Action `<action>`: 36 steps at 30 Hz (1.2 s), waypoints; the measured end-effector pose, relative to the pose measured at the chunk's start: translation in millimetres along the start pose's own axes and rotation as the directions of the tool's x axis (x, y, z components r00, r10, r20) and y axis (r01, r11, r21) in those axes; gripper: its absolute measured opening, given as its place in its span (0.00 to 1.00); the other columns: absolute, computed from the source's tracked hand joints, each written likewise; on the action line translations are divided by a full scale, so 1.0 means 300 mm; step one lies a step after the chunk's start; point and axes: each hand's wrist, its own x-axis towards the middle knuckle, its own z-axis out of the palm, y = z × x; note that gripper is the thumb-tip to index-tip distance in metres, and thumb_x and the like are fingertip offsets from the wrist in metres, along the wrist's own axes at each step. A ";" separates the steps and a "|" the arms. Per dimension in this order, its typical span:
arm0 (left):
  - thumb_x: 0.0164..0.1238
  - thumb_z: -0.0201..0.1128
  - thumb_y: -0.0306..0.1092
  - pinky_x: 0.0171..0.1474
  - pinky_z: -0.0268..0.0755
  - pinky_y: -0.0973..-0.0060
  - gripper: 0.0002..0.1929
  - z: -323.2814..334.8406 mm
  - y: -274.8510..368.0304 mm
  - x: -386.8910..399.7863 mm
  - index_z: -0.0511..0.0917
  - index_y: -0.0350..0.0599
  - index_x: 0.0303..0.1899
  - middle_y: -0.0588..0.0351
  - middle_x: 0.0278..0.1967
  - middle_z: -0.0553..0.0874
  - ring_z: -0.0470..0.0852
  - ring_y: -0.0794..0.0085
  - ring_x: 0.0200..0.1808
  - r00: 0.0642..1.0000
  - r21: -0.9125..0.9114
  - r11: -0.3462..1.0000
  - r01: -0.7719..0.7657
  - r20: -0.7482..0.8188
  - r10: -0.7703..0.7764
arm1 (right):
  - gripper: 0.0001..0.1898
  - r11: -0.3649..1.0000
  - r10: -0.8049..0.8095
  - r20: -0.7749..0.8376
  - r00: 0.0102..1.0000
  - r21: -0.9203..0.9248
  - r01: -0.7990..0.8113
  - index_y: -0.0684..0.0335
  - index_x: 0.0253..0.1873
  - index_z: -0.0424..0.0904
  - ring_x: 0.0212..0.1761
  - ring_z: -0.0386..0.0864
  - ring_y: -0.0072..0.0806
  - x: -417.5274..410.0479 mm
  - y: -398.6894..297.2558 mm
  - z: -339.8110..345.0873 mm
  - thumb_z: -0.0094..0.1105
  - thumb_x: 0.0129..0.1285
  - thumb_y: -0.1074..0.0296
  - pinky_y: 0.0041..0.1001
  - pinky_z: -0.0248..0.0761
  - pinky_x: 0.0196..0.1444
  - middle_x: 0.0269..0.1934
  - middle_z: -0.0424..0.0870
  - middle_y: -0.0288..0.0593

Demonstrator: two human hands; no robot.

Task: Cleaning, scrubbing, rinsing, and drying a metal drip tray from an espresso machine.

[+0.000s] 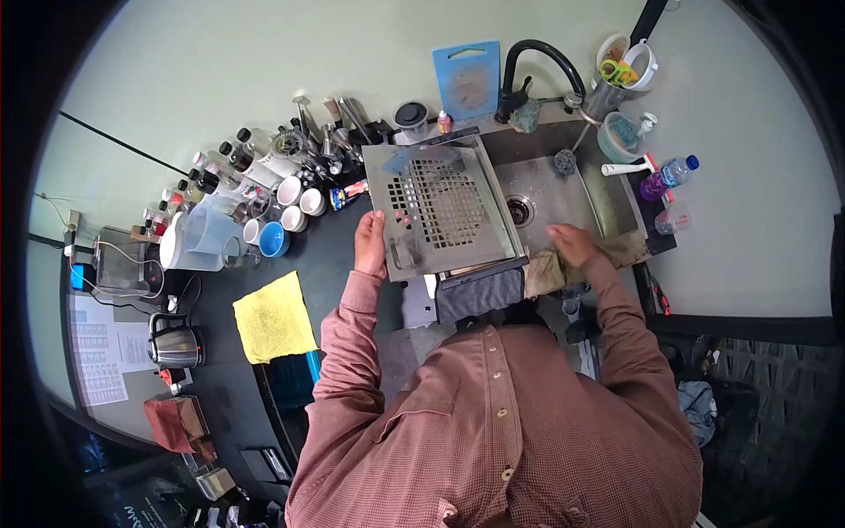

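My left hand [371, 245] grips the left edge of a square stainless steel panel [379, 191] with a grid of square holes in its middle. This panel lies slightly tilted over the left side of a stainless steel sink [528, 165], next to the open basin. Over the basin's front part is my right hand [573, 244], its fingers pointing left and nothing visible in them. Just left of that hand sits the drain [520, 211]. A stained brown cloth [544, 270] hangs over the sink's front rim, beside a dark grey cloth [482, 296].
Behind the sink stand a black faucet [544, 49] and a blue cutting board [467, 79]. A steel scrubber [565, 162] is in the basin. On the left counter are a yellow cloth [274, 317], a blue cup [274, 239], several bottles and an electric kettle [175, 340]. A plastic bottle [670, 177] stands at right.
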 end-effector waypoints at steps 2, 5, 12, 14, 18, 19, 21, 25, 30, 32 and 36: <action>0.81 0.50 0.39 0.46 0.80 0.72 0.12 -0.008 0.003 -0.002 0.72 0.38 0.50 0.51 0.43 0.86 0.87 0.70 0.41 1.000 -0.006 1.000 0.013 -0.009 -0.013 | 0.20 0.895 0.024 0.080 0.996 0.443 -0.057 0.66 0.56 0.80 0.55 0.82 0.31 0.039 -0.157 0.072 0.49 0.76 0.56 0.30 0.72 0.59 0.53 0.85 0.47; 0.81 0.50 0.39 0.45 0.80 0.74 0.12 0.001 0.019 -0.011 0.72 0.37 0.49 0.52 0.42 0.86 0.87 0.71 0.40 0.998 0.070 0.998 -0.006 -0.057 0.010 | 0.18 0.930 0.117 0.179 0.977 0.325 -0.171 0.68 0.59 0.78 0.55 0.81 0.27 0.063 -0.270 0.084 0.48 0.77 0.60 0.28 0.72 0.60 0.55 0.84 0.45; 0.81 0.50 0.37 0.44 0.80 0.74 0.11 0.017 0.032 -0.020 0.72 0.38 0.49 0.52 0.40 0.86 0.87 0.71 0.38 0.999 0.093 0.995 -0.021 -0.035 0.024 | 0.16 0.626 0.071 0.161 0.984 0.761 -0.170 0.67 0.60 0.77 0.55 0.81 0.27 0.084 -0.149 0.197 0.51 0.75 0.63 0.28 0.73 0.60 0.53 0.84 0.44; 0.81 0.50 0.37 0.44 0.80 0.74 0.12 -0.020 0.004 -0.008 0.72 0.37 0.49 0.52 0.40 0.86 0.87 0.71 0.39 0.999 0.123 0.992 -0.029 -0.042 0.035 | 0.17 0.643 -0.006 0.193 0.981 0.752 -0.144 0.71 0.63 0.73 0.56 0.81 0.28 0.088 -0.135 0.197 0.48 0.76 0.68 0.27 0.72 0.61 0.54 0.83 0.46; 0.81 0.52 0.41 0.49 0.78 0.76 0.14 -0.064 -0.025 -0.012 0.73 0.38 0.50 0.53 0.43 0.87 0.86 0.72 0.42 0.998 0.161 0.987 0.009 -0.068 0.002 | 0.16 0.719 0.012 0.189 0.982 0.680 -0.139 0.70 0.62 0.74 0.57 0.80 0.27 0.081 -0.163 0.187 0.51 0.75 0.68 0.27 0.71 0.63 0.55 0.83 0.45; 0.80 0.52 0.41 0.49 0.78 0.76 0.15 -0.062 -0.025 -0.012 0.73 0.38 0.51 0.53 0.44 0.86 0.86 0.73 0.43 0.995 0.156 0.986 0.051 -0.094 -0.037 | 0.16 0.730 0.026 0.191 0.981 0.667 -0.150 0.69 0.61 0.75 0.57 0.79 0.26 0.073 -0.171 0.177 0.52 0.75 0.68 0.27 0.70 0.63 0.55 0.83 0.44; 0.80 0.54 0.43 0.49 0.76 0.78 0.16 -0.086 -0.036 -0.009 0.74 0.36 0.51 0.54 0.43 0.86 0.84 0.75 0.42 0.995 0.203 0.978 0.035 -0.102 -0.014 | 0.16 0.739 0.031 0.199 0.980 0.655 -0.156 0.68 0.61 0.76 0.58 0.79 0.25 0.069 -0.197 0.162 0.53 0.75 0.67 0.27 0.70 0.63 0.55 0.83 0.42; 0.78 0.57 0.45 0.47 0.73 0.80 0.20 -0.097 -0.035 0.003 0.75 0.34 0.53 0.57 0.42 0.85 0.80 0.80 0.42 0.993 0.377 0.926 0.032 -0.120 0.015 | 0.16 0.741 0.014 0.201 0.979 0.655 -0.145 0.66 0.61 0.76 0.56 0.79 0.25 0.067 -0.204 0.158 0.56 0.73 0.66 0.28 0.70 0.62 0.54 0.83 0.41; 0.76 0.59 0.48 0.49 0.73 0.79 0.23 -0.144 -0.062 0.014 0.74 0.33 0.54 0.55 0.43 0.85 0.81 0.78 0.44 0.981 0.460 0.888 0.020 -0.180 0.071 | 0.17 0.754 -0.003 0.195 0.981 0.645 -0.126 0.66 0.61 0.75 0.56 0.79 0.27 0.071 -0.192 0.174 0.58 0.71 0.66 0.29 0.71 0.61 0.53 0.83 0.42; 0.75 0.60 0.49 0.50 0.73 0.78 0.25 -0.175 -0.069 0.014 0.74 0.32 0.55 0.54 0.44 0.85 0.81 0.77 0.45 0.973 0.505 0.863 0.026 -0.211 0.094 | 0.18 0.747 0.009 0.202 0.979 0.649 -0.141 0.66 0.61 0.75 0.56 0.79 0.27 0.074 -0.194 0.177 0.58 0.71 0.66 0.30 0.72 0.61 0.53 0.83 0.43; 0.73 0.62 0.52 0.52 0.72 0.78 0.28 -0.180 -0.068 0.011 0.74 0.31 0.57 0.53 0.44 0.85 0.81 0.76 0.46 0.978 0.526 0.849 0.035 -0.192 0.079 | 0.18 0.751 0.022 0.146 0.989 0.650 -0.113 0.66 0.62 0.74 0.56 0.79 0.27 0.078 -0.168 0.184 0.59 0.71 0.66 0.30 0.72 0.61 0.54 0.82 0.44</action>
